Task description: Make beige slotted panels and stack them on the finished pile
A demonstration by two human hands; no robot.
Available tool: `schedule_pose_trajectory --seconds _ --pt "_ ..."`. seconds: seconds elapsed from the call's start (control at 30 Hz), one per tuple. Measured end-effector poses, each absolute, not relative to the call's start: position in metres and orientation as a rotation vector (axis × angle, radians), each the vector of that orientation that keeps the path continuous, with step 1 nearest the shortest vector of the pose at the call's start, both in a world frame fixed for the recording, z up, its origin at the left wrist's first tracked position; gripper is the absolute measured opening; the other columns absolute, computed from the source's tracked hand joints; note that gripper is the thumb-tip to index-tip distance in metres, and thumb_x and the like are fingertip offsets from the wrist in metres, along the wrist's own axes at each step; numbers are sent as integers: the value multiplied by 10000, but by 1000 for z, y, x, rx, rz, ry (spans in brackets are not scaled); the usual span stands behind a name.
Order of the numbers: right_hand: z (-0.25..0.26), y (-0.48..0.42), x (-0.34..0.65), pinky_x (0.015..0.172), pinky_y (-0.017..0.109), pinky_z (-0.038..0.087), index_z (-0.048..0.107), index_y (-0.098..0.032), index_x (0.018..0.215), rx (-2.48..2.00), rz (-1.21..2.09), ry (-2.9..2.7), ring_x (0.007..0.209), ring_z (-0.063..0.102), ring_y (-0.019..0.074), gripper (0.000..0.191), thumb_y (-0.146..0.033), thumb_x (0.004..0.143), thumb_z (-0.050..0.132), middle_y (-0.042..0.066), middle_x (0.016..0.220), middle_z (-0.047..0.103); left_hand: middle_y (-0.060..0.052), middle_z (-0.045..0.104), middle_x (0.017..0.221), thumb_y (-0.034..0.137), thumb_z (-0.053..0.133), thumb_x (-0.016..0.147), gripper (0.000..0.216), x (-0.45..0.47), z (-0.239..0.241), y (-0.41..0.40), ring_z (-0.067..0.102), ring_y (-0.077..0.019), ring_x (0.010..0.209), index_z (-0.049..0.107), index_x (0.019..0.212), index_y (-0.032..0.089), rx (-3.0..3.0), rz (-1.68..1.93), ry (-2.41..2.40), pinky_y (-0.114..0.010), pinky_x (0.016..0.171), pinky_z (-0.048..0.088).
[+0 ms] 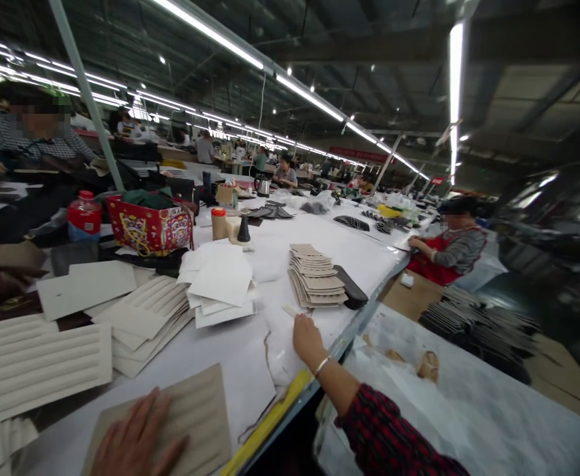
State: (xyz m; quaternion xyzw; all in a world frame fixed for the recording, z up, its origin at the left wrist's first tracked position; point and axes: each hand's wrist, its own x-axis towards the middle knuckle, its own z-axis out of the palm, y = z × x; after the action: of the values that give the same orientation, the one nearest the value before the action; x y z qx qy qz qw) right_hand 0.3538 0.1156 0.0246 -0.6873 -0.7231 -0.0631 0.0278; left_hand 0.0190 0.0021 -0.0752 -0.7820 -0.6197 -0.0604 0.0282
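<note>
My left hand (135,439) lies flat with fingers spread on a tan ridged sheet (195,410) at the near edge of the white table (270,258). My right hand (305,337), with a bracelet on its wrist and a red plaid sleeve behind, reaches forward and pinches a small pale strip (290,309). Just beyond it stands a fanned stack of tan pieces (317,277) with a dark piece (352,287) beside it.
Piles of white sheets (217,284) and white ridged panels (32,363) cover the left. A red patterned bag (148,228), a red-capped jar (84,215) and small bottles stand further back. A person in a red apron (451,248) sits at the right; other workers sit behind.
</note>
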Motion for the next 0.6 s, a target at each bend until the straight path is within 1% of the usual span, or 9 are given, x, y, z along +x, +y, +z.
schedule_pose_trajectory --seconds 0.07,0.1,0.17,0.3,0.33,0.4,0.47,0.53,0.6 --pt "29 147 369 715 295 424 551 -83 975 -2181 -141 -2203 850 558 180 275 -10 790 362 174 932 592 -35 365 1372 562 439 755 560 37 -66 -5 273 -281 1267 412 1264 330 -2528 -254 -1859 -501 1020 113" --pt "29 159 372 710 295 421 558 -74 955 -2176 -104 -2215 845 564 186 258 -14 780 379 184 920 594 -26 357 1376 582 409 767 570 46 -61 -6 278 -274 1266 377 1283 342 -2569 -267 -1847 -511 1023 82" --pt "26 172 373 701 294 415 575 -67 911 -2178 -22 -2233 827 577 197 214 -37 753 433 194 902 601 -48 353 1377 586 383 783 581 62 -52 -5 275 -285 1266 362 1297 316 -2557 -282 -1886 -534 1016 52" --pt "31 173 371 654 295 408 597 -48 867 -2170 102 -2227 767 594 218 193 -136 734 488 187 835 625 -71 355 1375 589 387 782 606 72 -47 5 275 -301 1262 351 1308 289 -2518 -327 -1898 -550 1002 76" --pt "33 169 369 642 288 406 599 -52 872 -2156 110 -2224 755 594 212 219 -189 767 463 172 816 630 -70 353 1376 593 376 786 610 72 -48 6 275 -298 1261 339 1313 289 -2514 -348 -1892 -548 1003 76" --pt "37 155 358 607 262 402 603 -72 883 -2089 170 -2156 711 591 184 355 -312 851 344 128 770 638 -66 348 1379 605 353 790 619 70 -50 6 273 -296 1261 328 1318 285 -2515 -393 -1877 -549 1003 66" --pt "37 137 333 566 239 395 622 -103 846 -1956 363 -2040 647 583 158 501 -427 878 240 81 701 637 -68 343 1382 614 342 789 624 69 -51 4 268 -298 1263 336 1314 276 -2523 -424 -1869 -554 1004 51" --pt "33 124 300 554 230 391 648 -136 785 -1785 577 -1949 613 579 148 540 -498 858 254 52 650 635 -72 339 1384 614 345 788 626 69 -51 2 262 -301 1264 345 1309 267 -2528 -438 -1874 -561 1003 37" --pt "28 119 265 575 229 390 664 -155 744 -1679 644 -1945 625 584 148 522 -516 843 299 47 643 642 -75 338 1384 611 351 787 629 69 -50 2 256 -302 1265 345 1310 262 -2536 -446 -1879 -568 1002 26"
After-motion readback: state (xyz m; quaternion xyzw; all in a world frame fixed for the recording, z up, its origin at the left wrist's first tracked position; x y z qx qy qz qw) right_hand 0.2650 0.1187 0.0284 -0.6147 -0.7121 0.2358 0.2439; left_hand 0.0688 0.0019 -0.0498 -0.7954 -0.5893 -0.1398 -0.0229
